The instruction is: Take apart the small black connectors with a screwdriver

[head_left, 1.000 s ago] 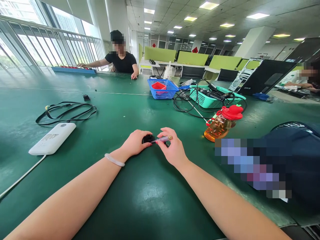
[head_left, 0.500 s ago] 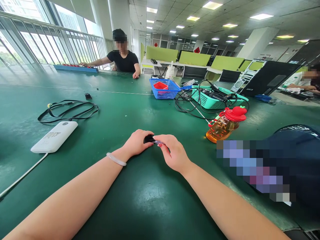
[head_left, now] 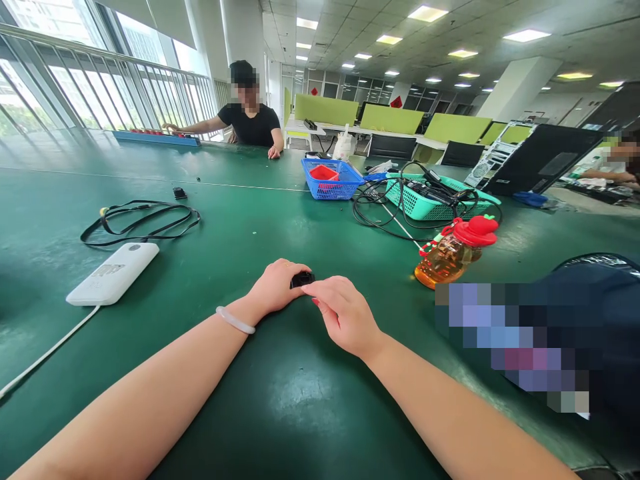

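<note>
My left hand (head_left: 275,287) is wrapped around a small glossy black piece (head_left: 302,279), low over the green table (head_left: 215,413). Only its dark upper part shows between my thumb and fingers, too small to tell its kind. Close on its right is my right hand (head_left: 345,313), palm side down, fingers curled. My right index fingertip reaches the near right edge of the black piece. The right thumb, with a red nail, sits just below that finger; anything between them is hidden.
To the left lie a white power bank (head_left: 114,273) with a cable and a looped black strap (head_left: 143,223). A red-lidded bottle (head_left: 443,257), a blue basket (head_left: 333,180) and a green basket (head_left: 425,207) of cables stand right. A person (head_left: 250,120) sits opposite.
The shiny, light strip seen at my right fingertips is out of sight now. My right hand has turned slightly, its index finger lower against the black piece. The left hand has barely moved.
</note>
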Demonstrator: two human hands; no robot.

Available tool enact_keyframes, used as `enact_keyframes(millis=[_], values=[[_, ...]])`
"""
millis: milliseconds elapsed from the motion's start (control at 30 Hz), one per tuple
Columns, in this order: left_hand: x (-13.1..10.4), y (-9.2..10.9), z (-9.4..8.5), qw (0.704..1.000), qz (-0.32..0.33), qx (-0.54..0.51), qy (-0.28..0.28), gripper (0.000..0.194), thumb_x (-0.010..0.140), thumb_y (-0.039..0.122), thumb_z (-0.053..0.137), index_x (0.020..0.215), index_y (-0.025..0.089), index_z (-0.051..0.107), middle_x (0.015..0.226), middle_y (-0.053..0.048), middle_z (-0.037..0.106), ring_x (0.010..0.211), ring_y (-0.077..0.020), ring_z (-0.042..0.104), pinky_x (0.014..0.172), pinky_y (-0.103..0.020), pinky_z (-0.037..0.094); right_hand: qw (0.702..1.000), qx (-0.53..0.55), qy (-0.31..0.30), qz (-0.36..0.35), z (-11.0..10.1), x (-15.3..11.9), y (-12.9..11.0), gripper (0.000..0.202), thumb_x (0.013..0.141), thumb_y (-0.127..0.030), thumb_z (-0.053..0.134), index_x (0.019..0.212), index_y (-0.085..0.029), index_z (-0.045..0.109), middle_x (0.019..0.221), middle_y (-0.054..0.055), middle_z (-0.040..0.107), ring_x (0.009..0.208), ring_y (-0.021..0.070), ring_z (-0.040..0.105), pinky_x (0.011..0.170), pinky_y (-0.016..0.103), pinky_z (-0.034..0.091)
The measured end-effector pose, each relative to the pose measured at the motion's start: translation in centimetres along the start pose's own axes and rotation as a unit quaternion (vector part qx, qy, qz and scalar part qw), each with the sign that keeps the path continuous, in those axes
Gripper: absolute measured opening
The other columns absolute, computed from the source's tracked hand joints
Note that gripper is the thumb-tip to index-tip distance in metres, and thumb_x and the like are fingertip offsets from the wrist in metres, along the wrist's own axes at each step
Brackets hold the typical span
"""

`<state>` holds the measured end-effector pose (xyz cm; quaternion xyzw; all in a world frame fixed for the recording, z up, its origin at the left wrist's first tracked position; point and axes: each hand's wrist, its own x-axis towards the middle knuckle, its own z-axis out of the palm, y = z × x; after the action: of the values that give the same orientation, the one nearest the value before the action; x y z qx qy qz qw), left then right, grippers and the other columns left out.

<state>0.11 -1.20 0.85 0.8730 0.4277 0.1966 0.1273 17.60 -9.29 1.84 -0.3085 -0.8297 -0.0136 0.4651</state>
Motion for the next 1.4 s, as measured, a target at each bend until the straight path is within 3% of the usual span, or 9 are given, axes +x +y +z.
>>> enact_keyframes(millis=[233,500,600,767,900,1067,1133,1400], values=[[0.1,-0.2,0.2,1.0,0.009,0.017,-0.003,0.034,0.086,0.032,0.057,0.117,0.024,0.065,0.113,-0.006,0.071,0.109,-0.0274,0.058,0.099,-0.045,0.045,1.0,-0.019,-0.013,-0.011,-0.1,0.0,0.1,0.045,0.092,-0.007,0.044,0.127,-0.032,0.056,0.1,0.001,0.073,0.083,0.0159,0.065,0.083,0.037,0.05],[-0.1,-0.1,0.1,0.999,0.017,0.036,-0.013,0.036,0.086,0.029,0.055,0.121,0.024,0.064,0.114,-0.006,0.072,0.107,-0.0264,0.06,0.098,-0.043,0.046,0.997,-0.045,-0.04,0.036,0.1,0.1,0.4,0.026,0.095,-0.021,0.054,0.116,-0.032,0.064,0.1,0.0,0.075,0.083,0.0169,0.066,0.087,0.039,0.047],[0.0,-0.1,0.0,0.999,0.005,0.032,-0.017,0.038,0.083,0.029,0.059,0.121,0.023,0.063,0.115,-0.006,0.071,0.108,-0.0277,0.059,0.098,-0.044,0.046,0.997,-0.021,-0.02,0.073,-0.1,0.1,0.8,0.026,0.091,-0.022,0.061,0.116,-0.03,0.064,0.095,0.001,0.076,0.083,0.018,0.067,0.085,0.039,0.051],[0.1,-0.3,0.2,1.0,-0.022,-0.012,-0.013,0.034,0.082,0.034,0.061,0.115,0.026,0.067,0.11,-0.005,0.072,0.103,-0.0274,0.061,0.09,-0.042,0.05,0.978,0.057,-0.013,0.201,-0.1,0.1,1.4,0.029,0.085,-0.023,0.067,0.113,-0.031,0.066,0.101,0.001,0.075,0.092,0.0192,0.07,0.086,0.038,0.056],[0.1,-0.3,0.2,1.0,-0.023,-0.018,-0.007,0.038,0.083,0.041,0.061,0.117,0.025,0.066,0.109,-0.007,0.072,0.101,-0.0273,0.062,0.09,-0.042,0.051,0.955,0.134,0.021,0.264,-0.1,-0.1,2.4,0.025,0.087,-0.026,0.063,0.112,-0.028,0.065,0.101,0.001,0.075,0.094,0.0187,0.071,0.09,0.038,0.057],[0.1,-0.2,0.1,0.999,-0.038,-0.015,-0.009,0.036,0.082,0.037,0.063,0.116,0.026,0.066,0.11,-0.005,0.072,0.104,-0.0282,0.061,0.092,-0.044,0.05,0.944,0.143,0.13,0.269,-0.5,-0.4,3.8,0.024,0.092,-0.031,0.057,0.115,-0.025,0.059,0.102,0.005,0.073,0.099,0.0191,0.07,0.091,0.038,0.056],[0.1,-0.3,0.1,0.999,-0.04,-0.019,-0.011,0.037,0.082,0.036,0.063,0.118,0.026,0.065,0.112,-0.005,0.071,0.106,-0.0285,0.06,0.093,-0.044,0.05,0.944,0.126,0.145,0.268,-0.6,-0.5,3.9,0.025,0.093,-0.032,0.055,0.117,-0.025,0.057,0.102,0.006,0.073,0.099,0.019,0.069,0.092,0.038,0.055],[0.1,-0.3,0.2,0.999,-0.022,-0.016,-0.019,0.04,0.083,0.034,0.063,0.122,0.025,0.063,0.113,-0.005,0.072,0.105,-0.0281,0.061,0.093,-0.043,0.05,0.965,0.079,0.03,0.249,-0.2,-0.6,3.7,0.025,0.093,-0.026,0.053,0.117,-0.027,0.058,0.105,0.004,0.074,0.1,0.0197,0.069,0.092,0.04,0.053]])
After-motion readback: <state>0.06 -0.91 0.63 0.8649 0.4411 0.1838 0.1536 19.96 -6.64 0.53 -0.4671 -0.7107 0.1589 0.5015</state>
